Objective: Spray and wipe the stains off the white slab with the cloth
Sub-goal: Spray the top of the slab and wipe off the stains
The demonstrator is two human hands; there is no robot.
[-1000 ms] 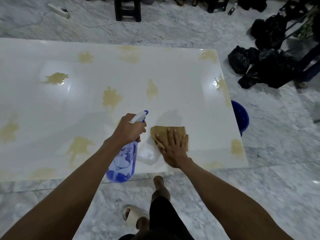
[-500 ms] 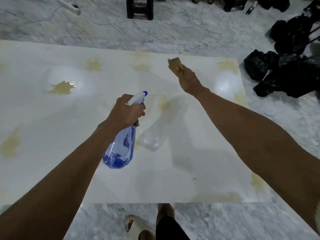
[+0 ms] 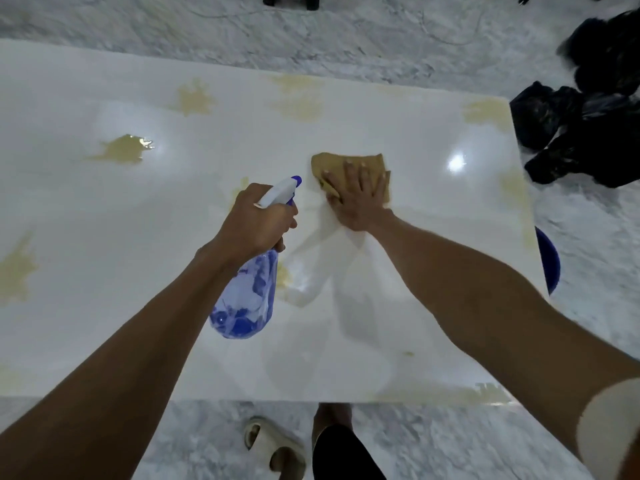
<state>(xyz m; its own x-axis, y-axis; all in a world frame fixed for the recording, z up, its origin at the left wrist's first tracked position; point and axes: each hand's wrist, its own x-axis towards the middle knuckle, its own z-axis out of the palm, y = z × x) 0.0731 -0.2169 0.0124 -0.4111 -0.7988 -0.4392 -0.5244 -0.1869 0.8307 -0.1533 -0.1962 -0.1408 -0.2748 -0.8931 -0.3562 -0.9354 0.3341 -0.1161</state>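
The white slab (image 3: 104, 306) lies flat on the marble floor and carries several yellowish stains, such as a wet one (image 3: 121, 150) at the left and another (image 3: 299, 105) near the far edge. My left hand (image 3: 258, 223) grips a blue spray bottle (image 3: 247, 299) by its trigger head, nozzle pointing away, held above the slab's middle. My right hand (image 3: 358, 199) presses flat on a tan cloth (image 3: 346, 164) on the slab, just right of the bottle's nozzle. The strip of slab near my right arm looks wiped and wet.
Black plastic bags (image 3: 588, 126) sit on the floor past the slab's right edge. A blue bucket (image 3: 547, 261) peeks out at the right edge. A beige sandal (image 3: 273, 445) and my leg are at the near edge. Dark stool legs (image 3: 291, 1) stand beyond the far edge.
My right hand swept the cloth from the near part of the slab out to the far edge, then back to the middle. The left hand with the bottle stayed roughly where it was.
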